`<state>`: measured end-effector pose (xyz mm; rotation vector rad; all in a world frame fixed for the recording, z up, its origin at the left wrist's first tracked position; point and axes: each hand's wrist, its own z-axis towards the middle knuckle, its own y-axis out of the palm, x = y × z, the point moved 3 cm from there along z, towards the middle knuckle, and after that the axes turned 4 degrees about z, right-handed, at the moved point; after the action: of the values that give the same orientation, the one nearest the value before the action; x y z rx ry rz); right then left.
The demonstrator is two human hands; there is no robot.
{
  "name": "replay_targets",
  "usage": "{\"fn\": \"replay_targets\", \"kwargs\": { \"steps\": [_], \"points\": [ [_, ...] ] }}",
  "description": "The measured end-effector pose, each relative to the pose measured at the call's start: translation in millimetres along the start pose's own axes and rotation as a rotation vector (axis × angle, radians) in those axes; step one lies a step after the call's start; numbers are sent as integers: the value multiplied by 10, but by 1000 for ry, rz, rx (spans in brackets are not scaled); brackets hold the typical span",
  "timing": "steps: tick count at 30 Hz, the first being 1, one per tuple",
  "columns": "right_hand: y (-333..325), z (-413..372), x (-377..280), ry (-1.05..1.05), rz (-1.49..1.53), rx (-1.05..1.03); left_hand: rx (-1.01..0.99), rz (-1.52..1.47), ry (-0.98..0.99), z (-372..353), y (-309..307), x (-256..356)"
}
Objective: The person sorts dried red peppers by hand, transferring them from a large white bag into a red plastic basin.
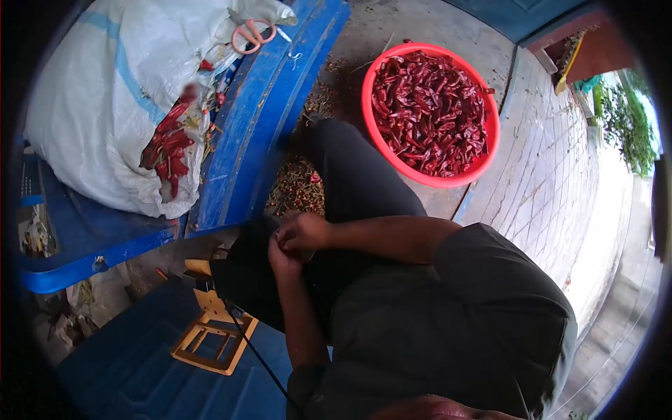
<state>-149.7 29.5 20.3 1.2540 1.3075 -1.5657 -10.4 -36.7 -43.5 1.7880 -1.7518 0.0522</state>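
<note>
My left hand [283, 260] and my right hand [306, 232] are together in front of my lap, touching each other with fingers closed. Whatever is between the fingers, if anything, is too small and dark to make out. Just beyond them, a heap of small stems and bits [297, 185] lies on the ground. A red basin [371, 126] full of dried red chillies [430, 115] stands up and to the right, past my knee. To the upper left, a white woven sack [84, 133] has a torn opening with more red chillies [170, 150] showing.
The sack rests on a blue metal surface [241, 133] with a raised edge. Pink-handled scissors [245, 38] lie by the sack's top. Lower left, a wooden stand [210, 343] with a black cable [255, 350] sits on a dark blue surface [133, 350]. Paved ground [532, 154] extends right.
</note>
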Motion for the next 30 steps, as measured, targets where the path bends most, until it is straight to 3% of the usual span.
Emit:
{"fn": "replay_targets", "kwargs": {
  "steps": [3,6,10,12,15,19,21,24,28,30],
  "points": [
    [63,-9,35,197,-22,69,92,82,18,-73,79,-45],
    [133,-43,45,193,-133,185,-7,84,-16,-32,107,-52],
    [246,-21,333,247,-155,150,22,119,-42,20,-57,-148],
    [255,11,443,549,-66,66,24,186,0,1,-103,-203],
    [194,-9,402,652,187,60,12,132,-28,19,-136,-187],
    [100,119,424,454,98,-164,-109,309,105,-132,-39,-91],
    [135,116,475,815,692,-70,-54,154,20,-162,30,-63],
    [88,127,405,976,891,-29,-78,90,-29,-239,128,-53],
    [-21,133,338,767,597,-43,-115,165,88,-133,20,-77],
    [-50,184,333,442,328,21,-27,326,134,-101,-55,-68]
  ]
}}
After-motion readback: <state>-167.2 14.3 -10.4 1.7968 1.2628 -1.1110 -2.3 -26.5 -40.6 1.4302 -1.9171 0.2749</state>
